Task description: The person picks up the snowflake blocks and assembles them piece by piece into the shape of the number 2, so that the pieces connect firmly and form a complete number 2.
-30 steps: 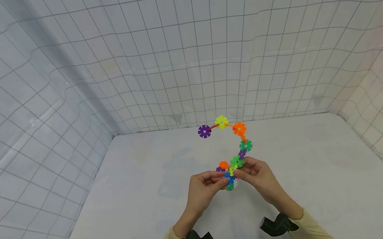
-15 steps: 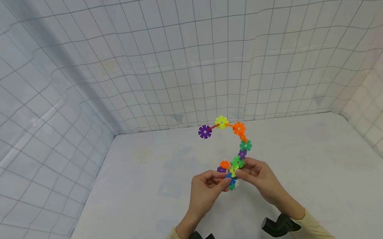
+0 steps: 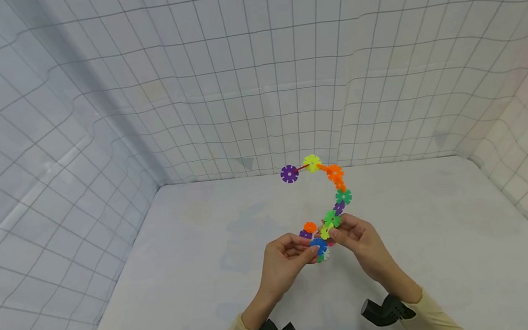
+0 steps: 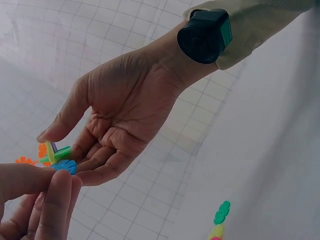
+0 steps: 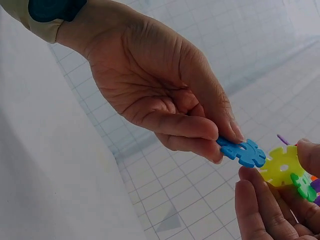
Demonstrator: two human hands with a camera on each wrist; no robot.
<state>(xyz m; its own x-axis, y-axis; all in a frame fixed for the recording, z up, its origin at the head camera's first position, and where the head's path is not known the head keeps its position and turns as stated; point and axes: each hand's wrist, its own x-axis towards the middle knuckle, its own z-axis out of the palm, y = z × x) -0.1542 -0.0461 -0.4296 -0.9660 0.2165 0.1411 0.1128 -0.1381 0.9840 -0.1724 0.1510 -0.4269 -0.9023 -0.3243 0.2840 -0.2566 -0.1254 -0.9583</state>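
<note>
My left hand point(image 3: 285, 261) pinches a blue notched plastic disc point(image 5: 245, 152) between thumb and fingers. My right hand point(image 3: 360, 241) pinches a yellow notched disc point(image 5: 283, 166), the lower end of a chain of interlocked discs. From there the chain curves up and left through green point(image 3: 332, 218), purple, orange and yellow to a purple disc point(image 3: 289, 174) at its far end. In the right wrist view the blue disc's edge lies right at the yellow one's. More discs, an orange one point(image 3: 310, 227) and a white one point(image 3: 326, 254) among them, show behind my left hand, partly hidden.
Both hands are over a white tabletop point(image 3: 184, 273). White walls with a dark grid point(image 3: 258, 83) rise at the back and sides. Black wrist cameras point(image 3: 386, 311) sit on both forearms. Some green and yellow discs point(image 4: 222, 212) show at the left wrist view's lower right.
My right hand has shifted slightly right and up, and the chain has moved with it. The yellow disc now sits farther from the blue disc, which shows more fully. My left hand has barely moved.
</note>
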